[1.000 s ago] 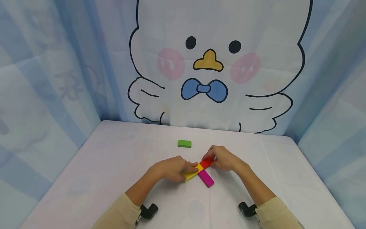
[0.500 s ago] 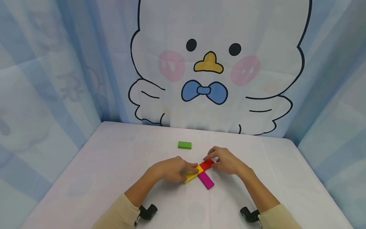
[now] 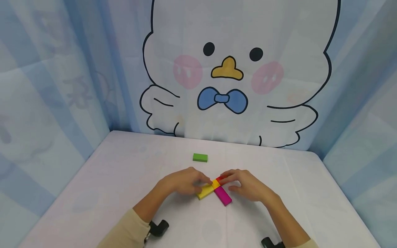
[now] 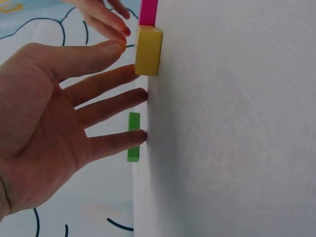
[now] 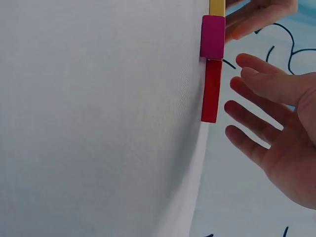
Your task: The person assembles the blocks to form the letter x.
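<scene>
Wooden-looking blocks lie joined in the head view: a yellow block (image 3: pixel 205 192), a small orange-yellow piece (image 3: pixel 216 184) at the centre, a magenta block (image 3: pixel 223 196) toward the person, and a red block (image 5: pixel 212 91) pointing away to the right. My left hand (image 3: pixel 184 181) is over the yellow block, thumb and fingertips right at its far side, fingers extended in the left wrist view. My right hand (image 3: pixel 248 186) hovers beside the red block, partly hiding it in the head view. In the right wrist view its fingers are loosely spread, apart from the red block.
A green block (image 3: pixel 200 157) lies by itself farther back on the white-covered table (image 3: pixel 139 155). Behind the table hangs a curtain (image 3: pixel 223 127) with a cartoon bird, and blue-white curtains (image 3: pixel 46 103) stand at the sides.
My right fingers have let go of the red block, and that hand has shifted nearer the person. My left fingers have drawn back slightly from the centre. The blocks look nearly unmoved.
</scene>
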Action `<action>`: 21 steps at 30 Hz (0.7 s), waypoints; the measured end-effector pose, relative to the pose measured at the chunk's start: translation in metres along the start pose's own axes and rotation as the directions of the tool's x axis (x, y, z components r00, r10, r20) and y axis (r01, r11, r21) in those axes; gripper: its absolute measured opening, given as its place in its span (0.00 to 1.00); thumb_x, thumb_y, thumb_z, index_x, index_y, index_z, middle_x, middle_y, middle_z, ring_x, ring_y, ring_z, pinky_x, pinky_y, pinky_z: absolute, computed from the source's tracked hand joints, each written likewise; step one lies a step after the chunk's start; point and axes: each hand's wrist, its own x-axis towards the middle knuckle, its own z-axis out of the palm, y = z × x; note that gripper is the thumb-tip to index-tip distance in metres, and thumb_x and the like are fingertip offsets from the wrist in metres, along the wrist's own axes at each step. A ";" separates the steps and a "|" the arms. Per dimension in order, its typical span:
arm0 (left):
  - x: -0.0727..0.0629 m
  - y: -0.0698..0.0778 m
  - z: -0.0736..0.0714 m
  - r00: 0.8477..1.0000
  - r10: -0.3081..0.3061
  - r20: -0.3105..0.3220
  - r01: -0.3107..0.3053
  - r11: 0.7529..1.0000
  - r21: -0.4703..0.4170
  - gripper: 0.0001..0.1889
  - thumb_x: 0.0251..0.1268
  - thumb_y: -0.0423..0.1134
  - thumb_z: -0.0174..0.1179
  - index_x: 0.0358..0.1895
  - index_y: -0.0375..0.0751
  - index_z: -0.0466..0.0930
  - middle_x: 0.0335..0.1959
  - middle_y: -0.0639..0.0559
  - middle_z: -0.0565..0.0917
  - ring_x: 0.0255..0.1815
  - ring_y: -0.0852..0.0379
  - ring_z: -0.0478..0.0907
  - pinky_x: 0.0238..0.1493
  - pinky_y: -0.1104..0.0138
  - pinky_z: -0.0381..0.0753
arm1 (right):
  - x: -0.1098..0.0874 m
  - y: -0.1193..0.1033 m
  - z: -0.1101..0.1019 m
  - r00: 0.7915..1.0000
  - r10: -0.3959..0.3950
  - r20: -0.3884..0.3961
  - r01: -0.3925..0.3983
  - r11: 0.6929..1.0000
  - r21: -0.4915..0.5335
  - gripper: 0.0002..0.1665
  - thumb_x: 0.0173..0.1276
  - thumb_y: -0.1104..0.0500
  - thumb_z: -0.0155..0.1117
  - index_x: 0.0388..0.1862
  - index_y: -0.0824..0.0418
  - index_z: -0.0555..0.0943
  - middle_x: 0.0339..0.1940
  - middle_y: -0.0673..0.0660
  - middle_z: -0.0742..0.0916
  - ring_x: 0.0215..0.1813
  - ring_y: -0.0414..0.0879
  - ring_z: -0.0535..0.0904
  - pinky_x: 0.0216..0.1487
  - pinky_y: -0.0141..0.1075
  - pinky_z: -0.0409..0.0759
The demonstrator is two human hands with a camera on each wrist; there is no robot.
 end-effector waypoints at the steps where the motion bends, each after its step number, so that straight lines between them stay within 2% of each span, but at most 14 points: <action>1: 0.000 0.000 0.000 1.000 -0.003 0.000 0.003 1.000 -0.004 0.23 0.72 0.40 0.65 0.68 0.59 0.82 0.68 0.62 0.82 0.72 0.59 0.75 0.72 0.58 0.77 | -0.002 0.000 0.001 1.000 -0.010 0.015 0.010 1.000 0.005 0.23 0.71 0.67 0.68 0.60 0.48 0.88 0.67 0.53 0.85 0.71 0.60 0.77 0.68 0.61 0.77; 6: -0.001 -0.001 -0.002 1.000 -0.011 -0.006 0.011 1.000 -0.003 0.23 0.72 0.40 0.65 0.68 0.60 0.82 0.68 0.62 0.82 0.73 0.58 0.75 0.72 0.58 0.77 | -0.009 -0.002 0.003 0.996 -0.049 0.074 0.049 0.999 0.012 0.26 0.73 0.67 0.66 0.67 0.53 0.84 0.74 0.55 0.80 0.77 0.61 0.72 0.72 0.60 0.73; 10: -0.002 -0.002 -0.002 1.000 -0.016 -0.013 0.016 1.000 0.004 0.23 0.72 0.40 0.65 0.68 0.61 0.82 0.68 0.62 0.82 0.73 0.58 0.75 0.72 0.57 0.77 | -0.012 -0.003 0.005 0.993 -0.047 0.106 0.045 0.999 0.024 0.26 0.74 0.65 0.66 0.69 0.51 0.83 0.78 0.53 0.76 0.81 0.60 0.67 0.74 0.60 0.71; 14: -0.002 -0.003 -0.002 1.000 -0.019 -0.017 0.019 1.000 0.000 0.23 0.73 0.40 0.64 0.68 0.61 0.81 0.69 0.62 0.81 0.73 0.58 0.75 0.72 0.56 0.76 | -0.011 -0.003 0.006 0.991 -0.030 0.131 0.025 0.999 0.033 0.27 0.74 0.64 0.65 0.70 0.48 0.82 0.79 0.51 0.75 0.83 0.59 0.63 0.75 0.61 0.69; 21: -0.001 -0.005 -0.002 1.000 -0.020 -0.014 0.020 1.000 0.001 0.22 0.73 0.40 0.64 0.68 0.61 0.81 0.69 0.62 0.81 0.74 0.57 0.74 0.73 0.56 0.75 | -0.012 -0.004 0.007 0.988 -0.017 0.151 0.013 1.000 0.025 0.28 0.74 0.65 0.65 0.70 0.47 0.82 0.79 0.51 0.75 0.83 0.58 0.63 0.76 0.62 0.67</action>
